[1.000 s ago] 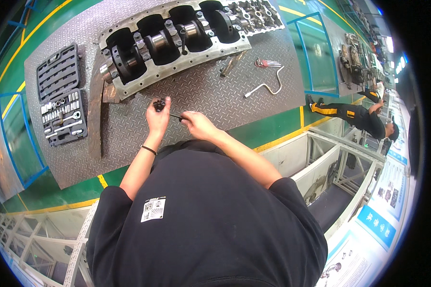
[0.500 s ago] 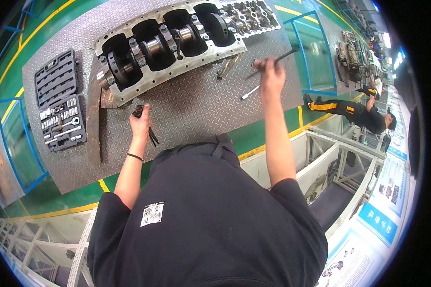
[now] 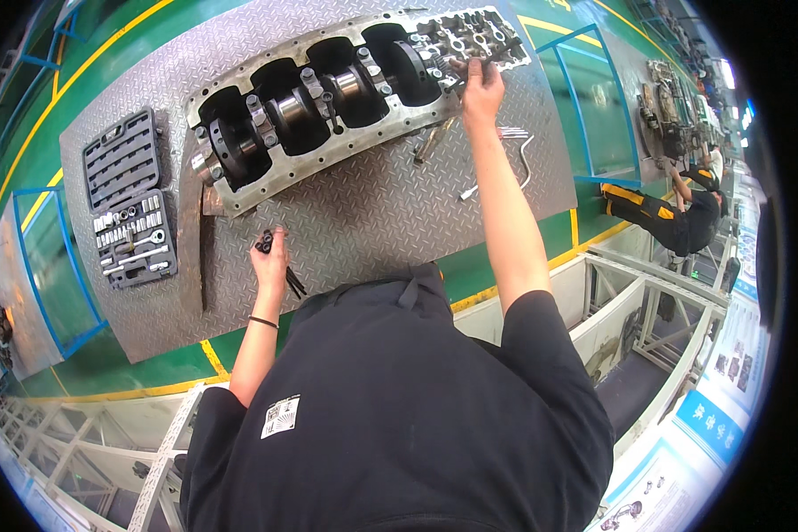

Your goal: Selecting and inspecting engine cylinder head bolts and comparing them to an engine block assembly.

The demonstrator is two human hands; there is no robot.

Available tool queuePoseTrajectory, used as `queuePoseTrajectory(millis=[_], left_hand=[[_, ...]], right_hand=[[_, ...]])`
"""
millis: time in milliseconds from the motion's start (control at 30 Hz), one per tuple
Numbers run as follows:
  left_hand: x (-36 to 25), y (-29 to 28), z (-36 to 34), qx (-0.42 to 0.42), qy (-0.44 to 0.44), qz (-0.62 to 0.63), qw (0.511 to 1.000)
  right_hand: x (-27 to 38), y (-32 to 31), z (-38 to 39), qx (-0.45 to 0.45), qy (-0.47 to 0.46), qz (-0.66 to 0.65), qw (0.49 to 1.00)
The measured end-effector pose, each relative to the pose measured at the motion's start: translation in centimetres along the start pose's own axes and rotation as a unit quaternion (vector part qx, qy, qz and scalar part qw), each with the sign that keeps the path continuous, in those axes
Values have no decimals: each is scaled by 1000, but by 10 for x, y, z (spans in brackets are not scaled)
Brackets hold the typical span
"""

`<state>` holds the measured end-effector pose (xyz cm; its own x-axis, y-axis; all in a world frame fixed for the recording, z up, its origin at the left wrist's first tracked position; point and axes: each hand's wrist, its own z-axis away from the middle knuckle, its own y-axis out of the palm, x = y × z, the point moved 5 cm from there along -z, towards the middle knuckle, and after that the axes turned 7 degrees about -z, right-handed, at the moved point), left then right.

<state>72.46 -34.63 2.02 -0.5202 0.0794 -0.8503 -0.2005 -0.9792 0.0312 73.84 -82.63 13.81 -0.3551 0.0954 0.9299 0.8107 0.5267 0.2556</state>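
My left hand (image 3: 270,259) is closed around several long black bolts (image 3: 265,242) over the steel plate, below the engine block (image 3: 297,160) with its exposed crankshaft (image 3: 288,111). My right hand (image 3: 482,97) reaches to the top right, fingers closed on a dark bolt, partly hidden, at the cylinder head (image 3: 470,31) beside the block's right end. Under my right forearm lie a bent steel wrench (image 3: 525,155) and a small hex key set (image 3: 512,132).
An open socket set (image 3: 133,239) and a wooden beam (image 3: 192,275) sit at the left of the plate table (image 3: 124,328). Blue-framed panels (image 3: 53,257) flank it. At the right, a co-worker (image 3: 683,222) in black works by engine parts (image 3: 665,106). White railings (image 3: 621,328) run behind me.
My right hand has left my left hand, carrying a dark bolt up and right to the cylinder head. My left hand has lowered and shifted left, still holding the bolts.
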Motion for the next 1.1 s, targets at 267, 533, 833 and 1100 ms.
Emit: queuePoseTrajectory(millis=[267,533,833,1100], left_hand=[[8,18,-7,-3,-31,-49,998],[-5,70,-6,51,-93,96,990],[3,79,-5,55,-121,229,964],[11,56,4,143,-129,340,920]], right_hand=[[10,-39,39,80,-120,301,942],[-18,-18,282,348,192,288,871],[-28,40,341,467,310,251,789],[-22,44,333,421,296,283,809]])
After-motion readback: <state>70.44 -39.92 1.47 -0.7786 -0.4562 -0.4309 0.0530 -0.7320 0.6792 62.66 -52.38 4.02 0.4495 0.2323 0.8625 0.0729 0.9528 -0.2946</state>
